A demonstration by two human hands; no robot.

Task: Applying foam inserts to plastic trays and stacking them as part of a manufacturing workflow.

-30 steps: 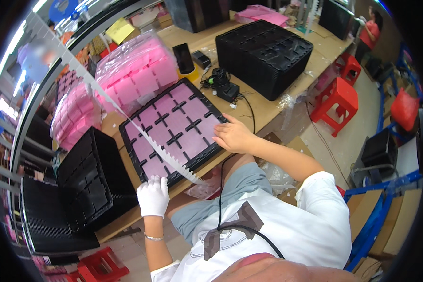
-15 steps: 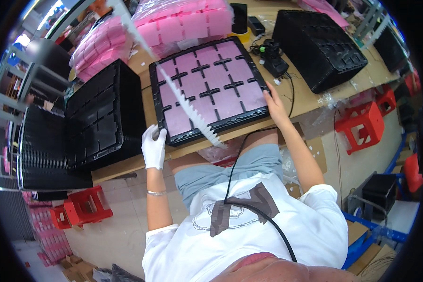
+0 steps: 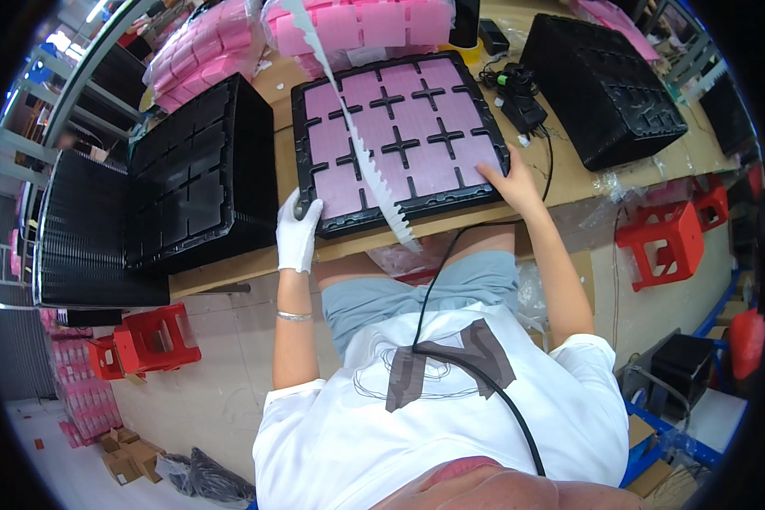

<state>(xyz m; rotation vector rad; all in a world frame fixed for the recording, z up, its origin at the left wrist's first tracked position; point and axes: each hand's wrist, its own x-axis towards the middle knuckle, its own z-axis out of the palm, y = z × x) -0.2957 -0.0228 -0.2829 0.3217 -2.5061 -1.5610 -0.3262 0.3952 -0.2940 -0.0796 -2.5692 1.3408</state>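
A shallow black plastic tray lies on the table in front of me. Pink sheet pieces fill its cells between black cross-shaped dividers. My left hand, in a white glove, grips the tray's near left corner with the thumb on top of the rim. At the near right corner is my right hand, bare, its thumb on the pink and its fingers over the outer side of the rim. Under the tray, the fingertips are hidden. A pale strip with a toothed edge hangs across the picture, in front of the tray.
Tall stacks of black trays stand at left and right. Wrapped pink bundles lie behind the tray. A black power adapter with cables sits to its right. Red stools stand on the floor at left and right.
The view has shifted, so the table and tray appear higher and further right. My right thumb and fingers are spread wider at the corner. My left hand keeps its hold.
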